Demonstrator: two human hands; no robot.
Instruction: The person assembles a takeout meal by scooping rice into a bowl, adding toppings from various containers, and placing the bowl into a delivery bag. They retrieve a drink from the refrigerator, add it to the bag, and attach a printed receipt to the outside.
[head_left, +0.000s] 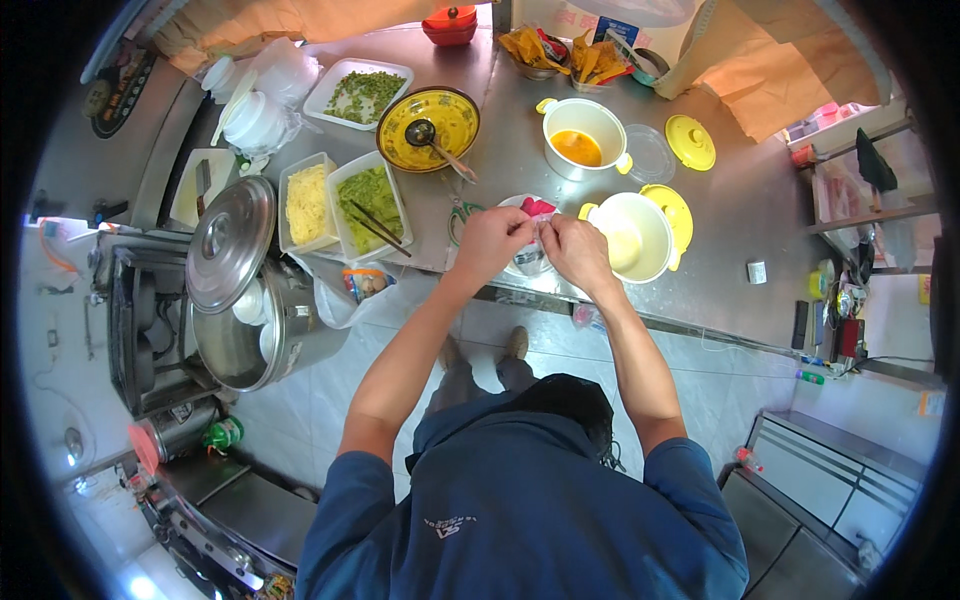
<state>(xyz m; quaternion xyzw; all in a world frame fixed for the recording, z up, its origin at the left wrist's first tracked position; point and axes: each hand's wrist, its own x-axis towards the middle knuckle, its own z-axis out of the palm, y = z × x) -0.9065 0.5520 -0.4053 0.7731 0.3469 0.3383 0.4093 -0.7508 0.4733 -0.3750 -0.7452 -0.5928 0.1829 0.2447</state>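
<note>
My left hand (491, 241) and my right hand (576, 251) meet over the front of a stainless steel counter. Between them, their fingertips pinch the top of a small plastic packet (538, 208) with pink-red and clear parts. Below it sits a white round item (529, 259) with dark printing, partly covered by my hands; I cannot tell whether it is part of the packet. Close by my right hand is a white pot (643, 238) with yellow handles and something pale yellow inside. Green-handled scissors (459, 217) lie beside my left hand.
Another white pot (583, 135) holds orange liquid. Left stand a yellow bowl (390, 146) with a ladle, a tub of shredded food (307, 202), a tub of greens with chopsticks (367, 199) and a large steel pot (300, 330). Yellow lids (690, 142) lie right.
</note>
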